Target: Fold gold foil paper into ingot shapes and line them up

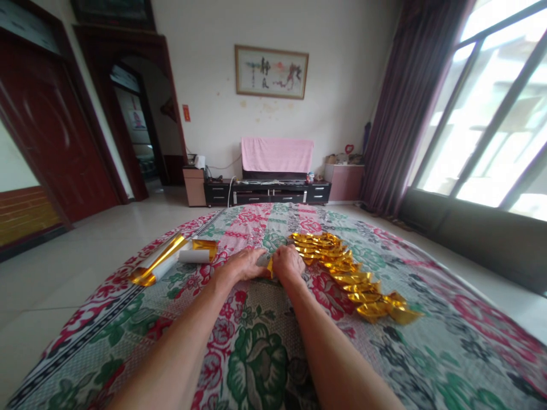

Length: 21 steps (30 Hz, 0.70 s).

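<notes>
My left hand (245,264) and my right hand (287,262) meet at the middle of a floral cloth (256,353), both pinching a small piece of gold foil paper (269,267) between them. Most of the piece is hidden by my fingers. To the right of my right hand a row of folded gold foil pieces (346,270) runs diagonally toward the near right. Left of my left hand lie a rolled gold and white foil sheet (196,251) and a long gold foil strip (158,263).
The cloth covers a wide low surface with tiled floor (64,273) around it. A dark TV cabinet (267,192) under a pink cover stands at the far wall. Dark red doors are on the left, a large window with curtains on the right.
</notes>
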Motion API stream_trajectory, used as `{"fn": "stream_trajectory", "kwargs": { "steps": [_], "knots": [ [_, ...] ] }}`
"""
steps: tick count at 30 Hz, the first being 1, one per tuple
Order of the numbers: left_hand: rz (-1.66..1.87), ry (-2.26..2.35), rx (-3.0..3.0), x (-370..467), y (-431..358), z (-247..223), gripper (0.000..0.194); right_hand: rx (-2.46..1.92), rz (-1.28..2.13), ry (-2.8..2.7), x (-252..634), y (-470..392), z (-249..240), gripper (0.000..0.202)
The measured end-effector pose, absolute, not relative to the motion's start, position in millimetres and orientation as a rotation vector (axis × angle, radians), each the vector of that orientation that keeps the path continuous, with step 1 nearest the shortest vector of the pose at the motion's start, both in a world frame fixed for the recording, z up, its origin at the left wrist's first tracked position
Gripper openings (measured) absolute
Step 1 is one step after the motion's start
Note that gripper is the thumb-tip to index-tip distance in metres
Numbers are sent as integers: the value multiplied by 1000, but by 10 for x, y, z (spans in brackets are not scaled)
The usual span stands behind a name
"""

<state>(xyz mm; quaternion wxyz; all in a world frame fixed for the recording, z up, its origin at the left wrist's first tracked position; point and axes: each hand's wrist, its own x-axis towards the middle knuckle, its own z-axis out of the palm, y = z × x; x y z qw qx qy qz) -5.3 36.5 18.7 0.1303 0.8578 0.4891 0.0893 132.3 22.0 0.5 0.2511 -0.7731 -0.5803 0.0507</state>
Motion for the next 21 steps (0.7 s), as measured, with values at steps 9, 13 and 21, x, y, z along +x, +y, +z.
{"fn": "stream_trajectory", "kwargs": {
  "steps": [9, 13, 21],
  "knots": [
    [270, 1409, 2470, -54, 352, 198, 69, -1845, 173, -1724, 1417, 57, -59, 25],
    [287, 1342, 2472, -60, 339, 198, 62, -1779, 165, -1794, 1429, 27, -85, 24],
    [311, 1129, 2423, -138, 264, 293, 43, -1737, 96, -1828, 1424, -12, -118, 26]
  ]
}}
